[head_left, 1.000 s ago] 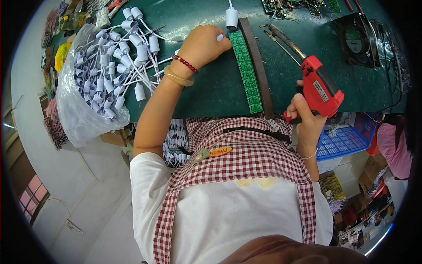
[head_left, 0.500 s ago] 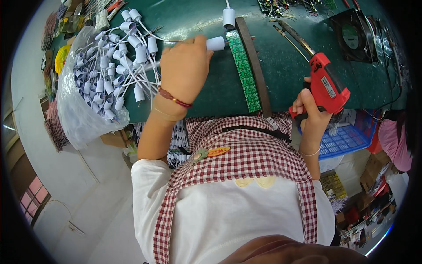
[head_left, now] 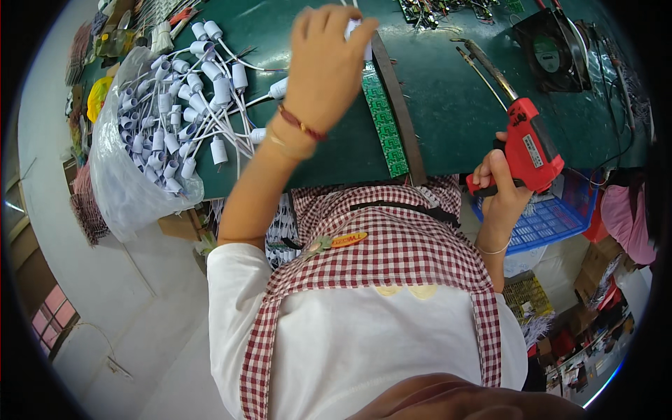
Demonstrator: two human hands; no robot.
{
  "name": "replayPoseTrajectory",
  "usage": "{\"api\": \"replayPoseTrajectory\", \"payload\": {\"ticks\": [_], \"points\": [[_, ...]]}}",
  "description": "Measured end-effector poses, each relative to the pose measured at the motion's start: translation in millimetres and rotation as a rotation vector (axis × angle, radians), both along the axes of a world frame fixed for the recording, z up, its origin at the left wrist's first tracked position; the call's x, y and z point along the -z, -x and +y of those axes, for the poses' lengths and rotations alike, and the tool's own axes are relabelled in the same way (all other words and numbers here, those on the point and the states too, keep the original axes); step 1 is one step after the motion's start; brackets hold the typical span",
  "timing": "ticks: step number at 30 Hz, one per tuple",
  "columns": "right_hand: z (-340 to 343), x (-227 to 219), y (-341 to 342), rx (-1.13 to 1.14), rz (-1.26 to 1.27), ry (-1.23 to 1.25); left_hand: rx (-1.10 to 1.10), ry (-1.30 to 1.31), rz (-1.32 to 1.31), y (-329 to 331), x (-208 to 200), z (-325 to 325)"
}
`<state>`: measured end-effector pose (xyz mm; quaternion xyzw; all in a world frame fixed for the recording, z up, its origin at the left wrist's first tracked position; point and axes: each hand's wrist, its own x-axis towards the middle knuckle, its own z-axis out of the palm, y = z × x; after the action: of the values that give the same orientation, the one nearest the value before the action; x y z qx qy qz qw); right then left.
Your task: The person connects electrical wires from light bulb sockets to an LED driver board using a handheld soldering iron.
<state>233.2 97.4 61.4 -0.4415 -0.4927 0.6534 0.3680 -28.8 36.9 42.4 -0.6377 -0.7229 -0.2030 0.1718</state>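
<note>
My left hand (head_left: 326, 64) is at the far end of a narrow green circuit-board strip (head_left: 383, 124), slightly blurred. Its thumb and fingers close around a white lamp socket (head_left: 367, 52) at that end, and the hand partly covers the socket. Off to the right, my right hand (head_left: 501, 175) grips a red soldering gun (head_left: 533, 147) by its handle. The gun's metal tip points up and left, apart from the board. A dark bar (head_left: 400, 105) lies along the strip's right side. Another white socket (head_left: 278, 88) rests just left of my left wrist.
A clear plastic bag (head_left: 115, 189) spills several white wired sockets (head_left: 221, 89) on the left of the green table (head_left: 448, 105). A black fan (head_left: 553, 52) stands at far right, near cables. Populated circuit boards (head_left: 448, 10) lie at the back. A blue basket (head_left: 553, 224) sits below the table edge.
My left hand has moved away and right to the socket at the strip's far end; the socket it held before now appears to lie to the left. The soldering gun has shifted slightly right and down.
</note>
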Motion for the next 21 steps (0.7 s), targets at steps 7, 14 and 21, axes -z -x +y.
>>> {"api": "replayPoseTrajectory", "payload": {"ticks": [7, 14, 21], "points": [[9, 1, 1, -0.009, 0.025, -0.051, -0.004, 0.39, -0.336, -87, 27, -58], [9, 2, 4, -0.03, 0.031, -0.056, 0.058, 0.406, -0.328, -71, 52, -68], [5, 2, 5, -0.048, 0.006, -0.062, 0.076, 0.444, -0.282, -70, 47, -69]]}}
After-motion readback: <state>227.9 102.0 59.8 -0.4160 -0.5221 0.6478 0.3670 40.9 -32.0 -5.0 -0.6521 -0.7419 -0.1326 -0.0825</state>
